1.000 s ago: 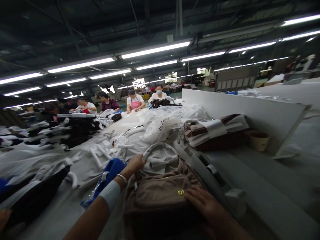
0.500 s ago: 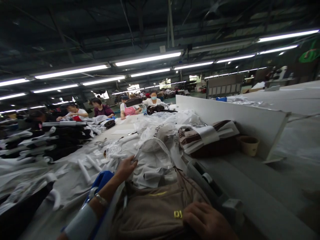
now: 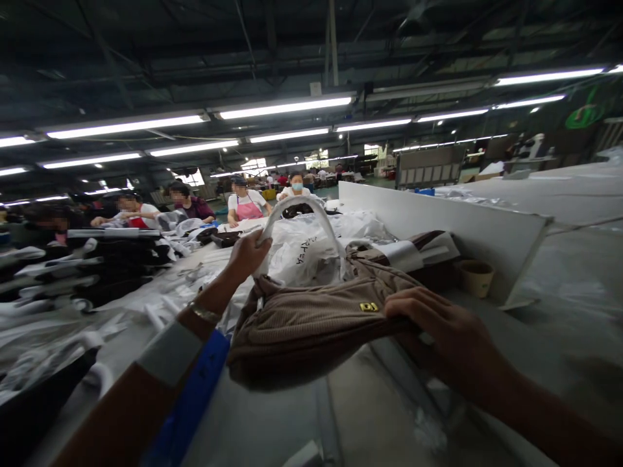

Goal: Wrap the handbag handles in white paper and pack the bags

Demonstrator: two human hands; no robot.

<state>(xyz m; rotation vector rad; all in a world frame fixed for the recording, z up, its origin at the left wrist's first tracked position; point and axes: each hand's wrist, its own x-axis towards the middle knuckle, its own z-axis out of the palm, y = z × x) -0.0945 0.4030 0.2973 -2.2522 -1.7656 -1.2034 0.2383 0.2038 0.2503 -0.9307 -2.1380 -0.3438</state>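
Observation:
A brown corduroy handbag (image 3: pixel 311 318) with a small yellow badge (image 3: pixel 368 307) hangs tilted above the table in front of me. Its arched strap (image 3: pixel 311 202) is wrapped in white material. My left hand (image 3: pixel 249 256) is closed around the left side of that strap. At the bag's right end, my right hand (image 3: pixel 433 314) grips the body, fingers over the top edge beside the badge; the thumb is hidden. Below my left forearm lies a blue object (image 3: pixel 197 395), its kind unclear.
Behind the bag are crumpled clear plastic bags (image 3: pixel 296 253) and another wrapped brown bag (image 3: pixel 413 253). A paper cup (image 3: pixel 476 277) stands by a white partition (image 3: pixel 438 227). Dark wrapped pieces (image 3: pixel 111 263) are stacked at left. Several co-workers sit across the table, one in a pink apron (image 3: pixel 249 210).
The handbag has risen off the table, its strap now arched higher. My left hand has moved up with the strap, and my right hand up and to the right with the bag's end.

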